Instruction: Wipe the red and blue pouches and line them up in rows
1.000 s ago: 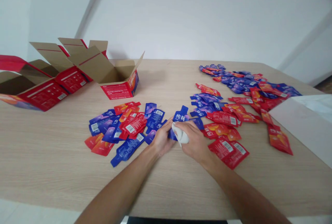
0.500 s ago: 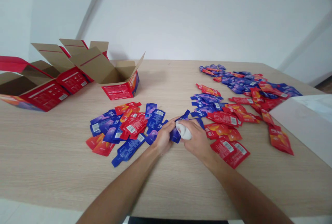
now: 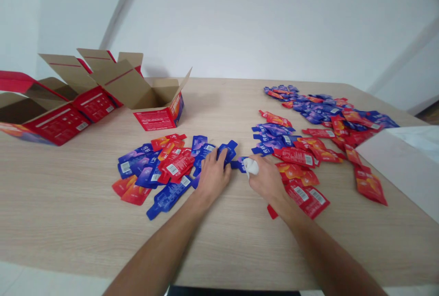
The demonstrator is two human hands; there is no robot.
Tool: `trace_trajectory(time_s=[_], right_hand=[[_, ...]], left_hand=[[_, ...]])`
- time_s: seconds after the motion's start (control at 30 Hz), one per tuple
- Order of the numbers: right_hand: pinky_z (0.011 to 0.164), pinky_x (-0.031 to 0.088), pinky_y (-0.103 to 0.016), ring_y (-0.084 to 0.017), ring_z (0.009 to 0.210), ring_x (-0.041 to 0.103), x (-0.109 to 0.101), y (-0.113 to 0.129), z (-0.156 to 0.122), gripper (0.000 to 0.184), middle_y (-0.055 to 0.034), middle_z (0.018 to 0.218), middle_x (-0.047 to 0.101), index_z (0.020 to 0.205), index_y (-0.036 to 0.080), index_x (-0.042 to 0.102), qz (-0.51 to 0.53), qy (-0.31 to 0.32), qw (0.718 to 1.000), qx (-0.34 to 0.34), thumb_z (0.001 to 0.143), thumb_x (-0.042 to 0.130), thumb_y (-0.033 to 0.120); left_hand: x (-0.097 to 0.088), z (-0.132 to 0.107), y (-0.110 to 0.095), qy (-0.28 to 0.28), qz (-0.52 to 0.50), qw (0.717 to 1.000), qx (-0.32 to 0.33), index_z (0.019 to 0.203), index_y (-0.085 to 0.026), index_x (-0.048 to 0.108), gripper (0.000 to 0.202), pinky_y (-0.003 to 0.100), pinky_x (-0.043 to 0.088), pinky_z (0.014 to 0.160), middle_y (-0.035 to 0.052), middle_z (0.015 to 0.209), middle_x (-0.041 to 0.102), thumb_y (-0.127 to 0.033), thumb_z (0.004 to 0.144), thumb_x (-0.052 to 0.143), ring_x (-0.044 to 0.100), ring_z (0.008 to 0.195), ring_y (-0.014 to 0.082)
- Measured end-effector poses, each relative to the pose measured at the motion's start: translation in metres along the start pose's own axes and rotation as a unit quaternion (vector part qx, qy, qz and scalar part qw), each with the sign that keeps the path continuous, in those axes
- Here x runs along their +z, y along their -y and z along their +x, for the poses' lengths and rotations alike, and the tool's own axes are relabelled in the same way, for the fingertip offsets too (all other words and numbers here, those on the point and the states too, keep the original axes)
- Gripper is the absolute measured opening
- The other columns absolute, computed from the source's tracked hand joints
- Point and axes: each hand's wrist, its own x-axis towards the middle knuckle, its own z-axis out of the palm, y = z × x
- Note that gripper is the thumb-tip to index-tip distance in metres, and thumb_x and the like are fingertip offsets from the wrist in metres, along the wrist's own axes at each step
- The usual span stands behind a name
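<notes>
My left hand lies with its fingers stretched flat over a blue pouch at the right edge of the left heap of blue and red pouches. My right hand is closed on a crumpled white cloth. The cloth touches another blue pouch lying between the two hands. Red pouches lie beside and partly under my right wrist.
A large spread of red and blue pouches covers the right of the wooden table. Open red cardboard boxes stand at the back left. A white sheet overlaps the right edge.
My hands have parted. The left hand carried the blue pouch left onto the left heap and flattened on it. The right hand moved slightly right with the cloth.
</notes>
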Motion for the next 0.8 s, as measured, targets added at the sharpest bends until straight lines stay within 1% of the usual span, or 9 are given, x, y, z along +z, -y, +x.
trace_trajectory(time_s=[0.07, 0.17, 0.3, 0.37, 0.4, 0.47, 0.53, 0.67, 0.8], right_hand=[[0.071, 0.046, -0.035, -0.028, 0.086, 0.062, -0.001, -0.009, 0.002, 0.04, -0.0078, 0.086, 0.069, 0.1, 0.022, 0.066, -0.026, -0.014, 0.999, 0.013, 0.065, 0.061, 0.002], [0.072, 0.045, -0.034, -0.028, 0.086, 0.061, -0.001, -0.019, 0.003, 0.035, -0.0076, 0.083, 0.069, 0.091, 0.022, 0.064, -0.054, -0.004, 0.999, 0.008, 0.064, 0.06, 0.002], [0.077, 0.047, -0.037, -0.03, 0.093, 0.061, 0.002, -0.023, 0.002, 0.028, -0.0081, 0.082, 0.068, 0.085, 0.022, 0.063, -0.085, 0.024, 0.996, 0.0, 0.063, 0.063, 0.004], [0.08, 0.049, -0.037, -0.029, 0.098, 0.062, 0.005, -0.021, 0.002, 0.031, -0.0072, 0.086, 0.069, 0.085, 0.023, 0.063, -0.058, 0.047, 0.997, -0.025, 0.062, 0.062, 0.002], [0.082, 0.05, -0.037, -0.028, 0.099, 0.063, 0.006, -0.019, 0.001, 0.033, -0.0067, 0.089, 0.069, 0.085, 0.023, 0.063, -0.034, 0.061, 0.997, -0.043, 0.062, 0.061, 0.0], [0.086, 0.052, -0.036, -0.027, 0.104, 0.064, 0.008, -0.016, 0.001, 0.039, -0.0063, 0.095, 0.071, 0.087, 0.023, 0.063, 0.015, 0.09, 0.993, -0.078, 0.06, 0.059, -0.003], [0.091, 0.052, -0.036, -0.026, 0.108, 0.065, 0.01, -0.011, 0.0, 0.042, -0.0059, 0.098, 0.071, 0.089, 0.023, 0.063, 0.056, 0.112, 0.987, -0.098, 0.059, 0.057, -0.005], [0.089, 0.054, -0.034, -0.023, 0.102, 0.068, 0.01, 0.0, -0.001, 0.043, -0.0052, 0.097, 0.071, 0.092, 0.022, 0.063, 0.102, 0.13, 0.982, -0.088, 0.063, 0.053, -0.008], [0.089, 0.055, -0.036, -0.023, 0.1, 0.068, 0.013, 0.004, -0.002, 0.042, -0.0053, 0.103, 0.072, 0.098, 0.024, 0.063, 0.131, 0.09, 0.984, -0.083, 0.069, 0.055, -0.004]], left_hand=[[0.001, 0.002, 0.007, 0.006, 0.075, 0.997, -0.009, 0.14, -0.021, 0.054, 0.05, 0.058, 0.028, 0.112, 0.0194, 0.152, 0.043, -0.023, 0.089, 0.054, 0.036, 0.14, 0.0392], [0.0, 0.004, 0.014, -0.003, 0.142, 0.99, -0.024, 0.133, -0.02, 0.059, 0.051, 0.061, 0.025, 0.112, 0.0196, 0.151, 0.043, -0.014, 0.082, 0.058, 0.033, 0.142, 0.0413], [-0.004, 0.004, 0.015, -0.062, 0.175, 0.982, -0.044, 0.123, -0.016, 0.064, 0.047, 0.066, 0.013, 0.115, 0.0215, 0.152, 0.042, -0.008, 0.076, 0.059, 0.018, 0.148, 0.0456], [-0.003, 0.005, 0.013, -0.073, 0.131, 0.988, -0.023, 0.119, -0.018, 0.066, 0.045, 0.062, 0.014, 0.117, 0.0185, 0.15, 0.045, -0.007, 0.077, 0.057, 0.018, 0.149, 0.0419], [-0.002, 0.005, 0.011, -0.062, 0.086, 0.994, -0.005, 0.116, -0.019, 0.068, 0.041, 0.059, 0.018, 0.117, 0.017, 0.146, 0.05, -0.007, 0.079, 0.055, 0.024, 0.147, 0.0392], [0.002, 0.005, 0.007, -0.012, -0.029, 0.999, 0.024, 0.108, -0.021, 0.07, 0.031, 0.052, 0.027, 0.115, 0.0154, 0.13, 0.062, -0.012, 0.083, 0.054, 0.043, 0.136, 0.0347], [0.009, 0.003, 0.004, 0.034, -0.12, 0.992, 0.029, 0.103, -0.022, 0.072, 0.023, 0.05, 0.031, 0.111, 0.015, 0.114, 0.068, -0.019, 0.086, 0.057, 0.053, 0.121, 0.0332], [0.022, -0.002, 0.002, 0.051, -0.141, 0.989, 0.002, 0.112, -0.021, 0.069, 0.032, 0.052, 0.03, 0.108, 0.0164, 0.112, 0.066, -0.017, 0.082, 0.062, 0.052, 0.115, 0.0352], [0.019, 0.0, 0.003, 0.021, -0.214, 0.974, -0.066, 0.115, -0.02, 0.068, 0.047, 0.045, 0.036, 0.104, 0.012, 0.106, 0.064, -0.009, 0.069, 0.068, 0.056, 0.108, 0.0313]])
